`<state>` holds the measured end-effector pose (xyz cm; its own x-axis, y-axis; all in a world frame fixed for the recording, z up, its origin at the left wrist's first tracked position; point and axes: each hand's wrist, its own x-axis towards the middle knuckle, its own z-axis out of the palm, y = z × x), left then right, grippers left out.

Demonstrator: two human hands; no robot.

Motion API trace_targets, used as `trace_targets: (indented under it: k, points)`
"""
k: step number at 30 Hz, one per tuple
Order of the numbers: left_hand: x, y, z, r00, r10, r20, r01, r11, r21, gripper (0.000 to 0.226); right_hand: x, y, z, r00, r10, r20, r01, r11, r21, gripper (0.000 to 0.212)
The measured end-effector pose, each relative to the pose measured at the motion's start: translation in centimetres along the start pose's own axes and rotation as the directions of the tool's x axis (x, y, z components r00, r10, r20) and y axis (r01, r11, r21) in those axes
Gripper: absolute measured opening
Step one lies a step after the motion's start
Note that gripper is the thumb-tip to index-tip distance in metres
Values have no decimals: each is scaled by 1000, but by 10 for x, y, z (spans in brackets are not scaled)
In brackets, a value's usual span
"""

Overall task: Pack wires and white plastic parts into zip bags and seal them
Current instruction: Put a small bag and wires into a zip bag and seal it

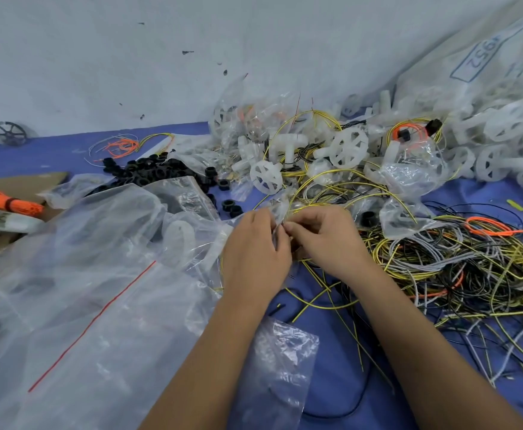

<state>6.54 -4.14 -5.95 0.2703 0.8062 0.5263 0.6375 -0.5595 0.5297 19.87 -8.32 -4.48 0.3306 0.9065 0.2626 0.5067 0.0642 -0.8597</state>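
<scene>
While both hands meet at mid-desk, the left hand (255, 252) and right hand (325, 240) each pinch the top edge of a small clear bag (277, 209), fingertips nearly touching. Looks like they're working the bag mouth, opening or sealing; can't tell which.

Handling, my read:
- Bag: thin film, near weightless, slippery, crinkles and collapses. Take it at the zip strip with both hands, one per lip; a grip lower down just bunches the film.
- Wires (458, 268): light, springy, heavily tangled to the right of the hands in yellow, black, grey and orange. Loops will spring back and drag neighbours along. Pick a coiled bundle at the coil, not by a loose end. Yellow loops (331, 187) sit just behind the bag.
- White parts (347, 147): rigid spoked wheels and tube pieces, light, not fragile, piled at the back and right. Grab by rim or hub. Spokes will snag wire.
- Black rings (148, 172) back left: small, hard, likely to roll.

Big zip bag (77, 305) with a red seal line lies left, another small bag (281, 361) between the forearms. Orange bundle (2, 200) at the left edge, on cardboard.

Writing: big sack (458, 57) top right carries a boxed number, upside down, reads "4952" as far as I can tell. No other legible text.
</scene>
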Motion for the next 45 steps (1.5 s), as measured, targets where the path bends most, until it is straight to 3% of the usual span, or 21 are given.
trace_targets:
  k: [3, 6, 8, 10, 14, 19, 23, 26, 28, 31, 34, 36, 39, 42, 45]
  points:
    - [-1, 0, 0, 1000, -3, 17, 3, 1000, 7, 17, 0, 0, -6, 971, -94, -219, 9, 933, -361, 21]
    - [0, 0, 1, 999, -37, 24, 38, 999, -30, 15, -1, 2, -23, 897, -112, -427, -167, 810, -563, 16]
    - [-1, 0, 2, 998, -55, 33, 58, 996, -67, 14, 0, 6, -31, 890, -66, -450, -280, 699, -657, 12]
    - [-1, 0, 2, 996, -81, 35, 83, 993, -86, 15, 1, 8, -34, 888, 17, -459, -371, 614, -697, 29]
    - [-1, -2, 4, 990, -126, 57, 129, 990, -58, 23, 0, 11, -34, 876, 82, -475, -430, 578, -694, 47]
    - [0, -8, 0, 973, -227, 30, 228, 974, -15, 30, 7, 18, -42, 893, 124, -432, -429, 524, -736, 19]
    - [1, -9, -1, 969, -248, 6, 248, 969, -11, 23, 3, 17, -41, 899, 86, -430, -378, 648, -661, 20]
    - [1, -7, 0, 981, -195, -3, 195, 980, -41, 25, 6, 16, -42, 903, -40, -429, -218, 816, -535, 20]
    - [1, -6, 0, 985, -172, -19, 170, 983, -64, 28, 5, 11, -40, 929, -75, -362, -59, 936, -346, 32]
    - [1, -7, 0, 986, -164, -33, 161, 984, -77, 31, 4, 7, -36, 979, -60, -193, 12, 971, -239, 54]
    - [1, -8, 1, 988, -152, -24, 149, 985, -88, 31, 4, 8, -35, 951, -138, -278, 42, 945, -324, 23]
    - [1, -8, 2, 991, -130, -25, 126, 984, -123, 30, 4, 6, -41, 858, -213, -467, -15, 898, -439, 14]
    - [1, -6, 2, 996, -77, -54, 62, 968, -241, 32, 0, 8, -55, 736, -152, -660, -313, 787, -531, 16]
    - [-2, -2, 2, 998, 3, -68, -25, 948, -317, 32, -1, 12, -64, 741, 101, -664, -554, 651, -519, 49]
    - [-4, 0, 4, 997, 55, -46, -67, 950, -306, 31, 0, 18, -69, 765, 203, -612, -564, 669, -483, 63]
